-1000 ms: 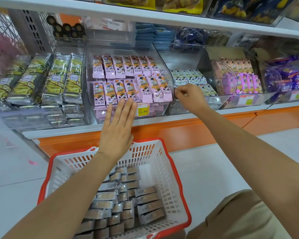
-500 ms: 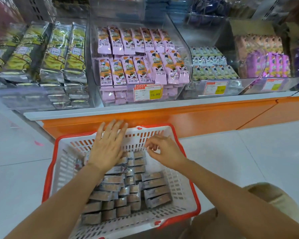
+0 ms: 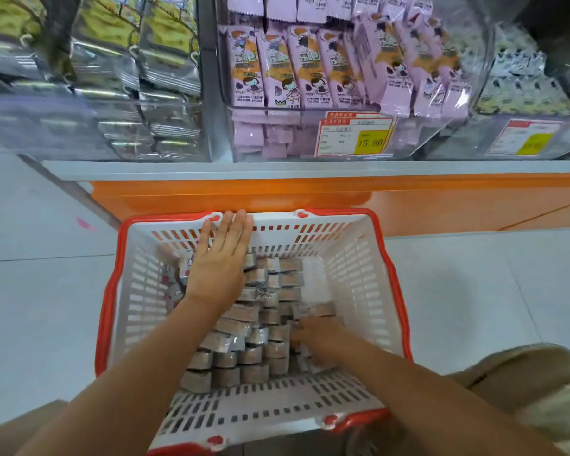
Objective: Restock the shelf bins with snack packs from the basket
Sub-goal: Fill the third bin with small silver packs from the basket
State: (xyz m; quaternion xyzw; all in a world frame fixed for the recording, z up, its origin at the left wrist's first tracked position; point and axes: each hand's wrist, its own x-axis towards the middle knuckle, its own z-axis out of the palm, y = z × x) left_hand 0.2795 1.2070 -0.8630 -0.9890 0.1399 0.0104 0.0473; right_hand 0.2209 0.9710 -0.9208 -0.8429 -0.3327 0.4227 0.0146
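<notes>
A white basket with a red rim (image 3: 393, 274) stands on the floor below the shelf. It holds several small silver-brown snack packs (image 3: 244, 353) stacked in rows. My left hand (image 3: 221, 261) lies flat with straight fingers over the far packs, fingertips at the basket's far rim. My right hand (image 3: 316, 337) reaches down among the packs at the right side; its fingers are blurred and partly hidden. Above, a clear shelf bin (image 3: 310, 136) holds purple snack packs (image 3: 310, 74).
A bin of green and silver packs (image 3: 129, 77) stands to the left, and a bin of small pale packs (image 3: 524, 83) to the right. A price label (image 3: 356, 134) fronts the purple bin. The orange shelf base (image 3: 244, 192) sits behind the basket. My knee (image 3: 524, 383) is at the lower right.
Both hands came down from the shelf bins into the basket. My right hand sank from above the packs to among them at the right. The view tilted down and closer.
</notes>
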